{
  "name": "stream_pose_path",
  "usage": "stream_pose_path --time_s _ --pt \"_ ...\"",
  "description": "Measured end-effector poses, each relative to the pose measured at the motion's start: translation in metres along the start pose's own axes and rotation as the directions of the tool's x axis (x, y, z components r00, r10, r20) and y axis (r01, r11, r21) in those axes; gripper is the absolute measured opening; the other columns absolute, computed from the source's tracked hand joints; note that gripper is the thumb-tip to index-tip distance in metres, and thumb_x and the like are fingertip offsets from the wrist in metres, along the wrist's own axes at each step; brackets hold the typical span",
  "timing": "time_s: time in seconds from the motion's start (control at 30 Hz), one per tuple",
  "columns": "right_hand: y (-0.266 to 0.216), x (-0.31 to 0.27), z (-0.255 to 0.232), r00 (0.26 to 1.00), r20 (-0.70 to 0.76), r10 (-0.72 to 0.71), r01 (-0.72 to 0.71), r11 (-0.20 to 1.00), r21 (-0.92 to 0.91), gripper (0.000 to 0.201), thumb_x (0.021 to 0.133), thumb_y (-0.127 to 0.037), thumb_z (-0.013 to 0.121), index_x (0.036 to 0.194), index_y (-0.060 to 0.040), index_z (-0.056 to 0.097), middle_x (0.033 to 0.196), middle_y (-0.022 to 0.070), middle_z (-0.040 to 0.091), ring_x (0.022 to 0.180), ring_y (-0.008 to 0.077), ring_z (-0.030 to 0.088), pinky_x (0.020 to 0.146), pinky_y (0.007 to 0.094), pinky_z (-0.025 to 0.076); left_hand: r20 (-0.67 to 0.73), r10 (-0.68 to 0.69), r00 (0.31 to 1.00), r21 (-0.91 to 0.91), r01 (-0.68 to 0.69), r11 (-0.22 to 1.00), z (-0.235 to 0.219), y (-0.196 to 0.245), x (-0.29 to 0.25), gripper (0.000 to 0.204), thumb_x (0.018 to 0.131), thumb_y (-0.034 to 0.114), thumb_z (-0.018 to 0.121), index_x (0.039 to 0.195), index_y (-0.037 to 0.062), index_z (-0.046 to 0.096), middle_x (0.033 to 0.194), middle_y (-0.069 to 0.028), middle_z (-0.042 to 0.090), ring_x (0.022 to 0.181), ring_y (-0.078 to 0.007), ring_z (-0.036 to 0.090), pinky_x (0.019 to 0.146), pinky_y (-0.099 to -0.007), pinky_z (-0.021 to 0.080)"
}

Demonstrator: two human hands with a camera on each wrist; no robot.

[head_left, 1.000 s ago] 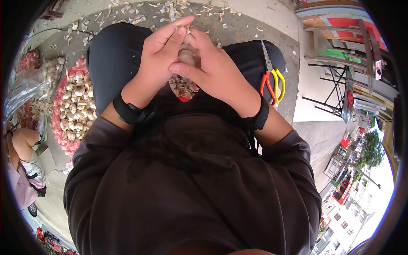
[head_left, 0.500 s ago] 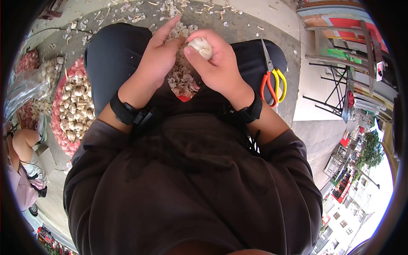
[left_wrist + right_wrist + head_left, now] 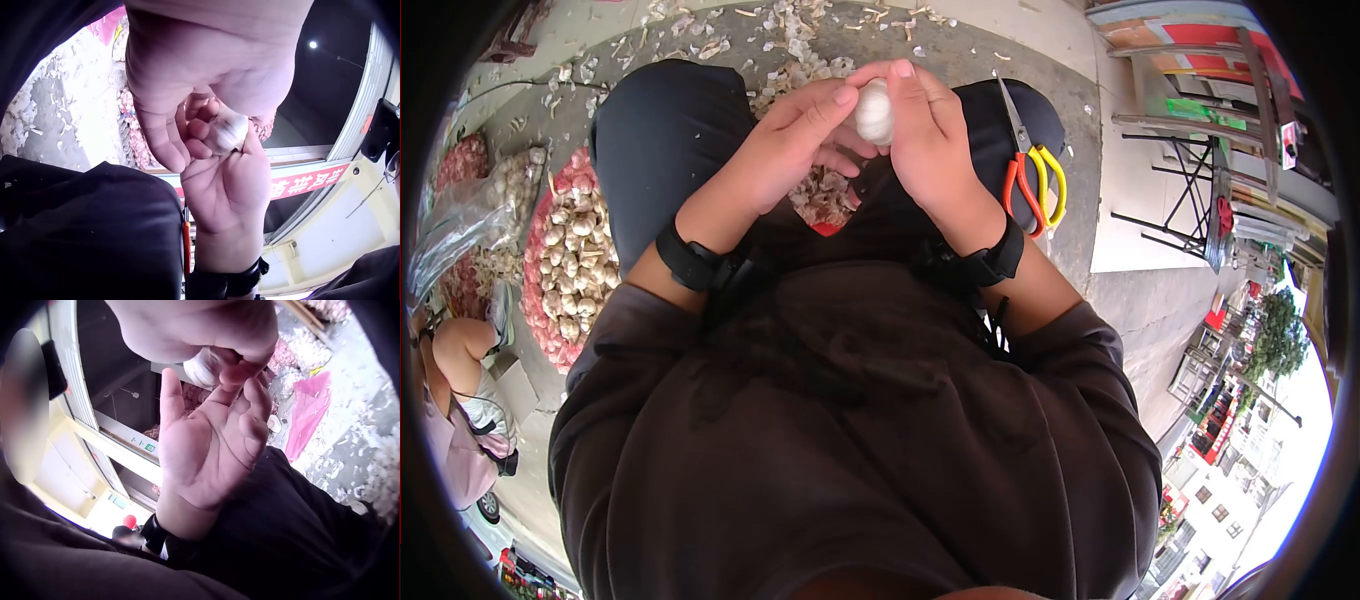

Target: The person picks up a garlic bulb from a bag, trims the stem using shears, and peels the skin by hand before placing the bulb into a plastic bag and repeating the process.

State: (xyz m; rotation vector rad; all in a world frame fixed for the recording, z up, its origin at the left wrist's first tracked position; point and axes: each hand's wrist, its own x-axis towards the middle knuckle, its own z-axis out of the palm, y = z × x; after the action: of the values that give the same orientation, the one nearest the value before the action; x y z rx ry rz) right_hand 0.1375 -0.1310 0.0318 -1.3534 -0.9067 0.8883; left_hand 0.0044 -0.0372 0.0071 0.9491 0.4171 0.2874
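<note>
A white garlic bulb [image 3: 874,112] is in my right hand [image 3: 932,135], gripped between its thumb and fingers. In the left wrist view the right fingers curl round the bulb [image 3: 226,132], covering part of it. My left hand [image 3: 795,130] is close on the bulb's other side, its thumb tip right by the bulb. Seen from the right wrist, the left palm [image 3: 212,450] faces up, thumb apart and fingers loosely bent under the bulb. Below both hands, garlic skins [image 3: 824,195] lie heaped between the knees.
Scissors [image 3: 1030,165] with red and yellow handles lie by the right knee. A pink net sack of garlic bulbs [image 3: 578,260] stands to the left, near another person's leg [image 3: 462,350]. Skins [image 3: 795,30] litter the floor ahead. A folding metal frame [image 3: 1175,195] is at the right.
The hands parted, showing the garlic bulb in the right hand, then came together again. The right hand turned the bulb, and the left thumb came beside it. The view shifted slightly.
</note>
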Motion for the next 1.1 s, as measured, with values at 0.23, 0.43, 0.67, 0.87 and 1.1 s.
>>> stream_pose_path --time_s 0.23,0.43,0.67,0.87,1.1 --pt "0.003 0.0 0.001 0.99 0.122 0.07 -0.087 0.986 0.142 0.035 0.101 -0.022 0.056 0.127 0.0006 0.057 0.095 0.0064 0.066 0.082 0.0112 0.061 0.072 0.0256 0.051 0.064 0.177 0.982 0.316 -0.188 0.93 -0.011 -0.012 -0.002 0.054 0.098 0.025 0.061 0.141 0.0031 0.038 0.103 -0.004 0.058 0.082 -0.0086 0.058 0.066 -0.0226 0.049" --pt "0.013 0.001 -0.005 0.996 0.083 0.045 -0.04 0.997 -0.062 0.032 0.092 -0.029 0.07 0.102 0.0023 0.069 0.08 0.0035 0.067 0.072 0.0063 0.058 0.063 0.0232 0.048 0.18 0.38 0.907 0.609 -0.406 0.681 -0.009 -0.013 -0.005 0.056 0.097 0.017 0.062 0.143 0.0013 0.033 0.124 -0.0106 0.054 0.111 -0.0181 0.054 0.096 -0.0315 0.044" --pt "0.017 0.001 0.002 0.993 -0.114 0.044 -0.053 0.995 -0.081 0.031 0.097 -0.023 0.061 0.088 0.0044 0.07 0.066 0.0038 0.064 0.062 0.0063 0.055 0.059 0.024 0.046 0.211 0.386 0.898 0.61 -0.429 0.666 -0.007 -0.014 -0.004 0.058 0.094 0.023 0.067 0.138 0.0004 0.036 0.115 -0.0149 0.059 0.103 -0.0231 0.061 0.089 -0.0331 0.049" --pt "0.003 -0.005 0.012 0.988 0.11 0.109 -0.136 0.949 0.283 0.031 0.099 -0.023 0.058 0.115 0.0039 0.059 0.09 0.0102 0.065 0.074 0.0116 0.062 0.067 0.0264 0.051 0.056 0.446 0.893 0.586 -0.391 0.71 -0.011 -0.017 0.003 0.047 0.097 0.028 0.061 0.134 0.0022 0.044 0.113 -0.0116 0.061 0.101 -0.0189 0.061 0.088 -0.0317 0.049" --pt "0.008 -0.01 -0.003 0.982 0.168 0.091 -0.017 0.918 -0.396 0.067 0.077 -0.029 0.085 0.126 0.0018 0.05 0.111 0.0133 0.062 0.102 0.0191 0.063 0.085 0.0302 0.053 0.016 0.255 0.967 0.409 -0.239 0.88 -0.012 -0.018 0.008 0.042 0.102 0.031 0.052 0.129 -0.0008 0.056 0.105 -0.0088 0.065 0.094 -0.0147 0.062 0.085 -0.028 0.051"
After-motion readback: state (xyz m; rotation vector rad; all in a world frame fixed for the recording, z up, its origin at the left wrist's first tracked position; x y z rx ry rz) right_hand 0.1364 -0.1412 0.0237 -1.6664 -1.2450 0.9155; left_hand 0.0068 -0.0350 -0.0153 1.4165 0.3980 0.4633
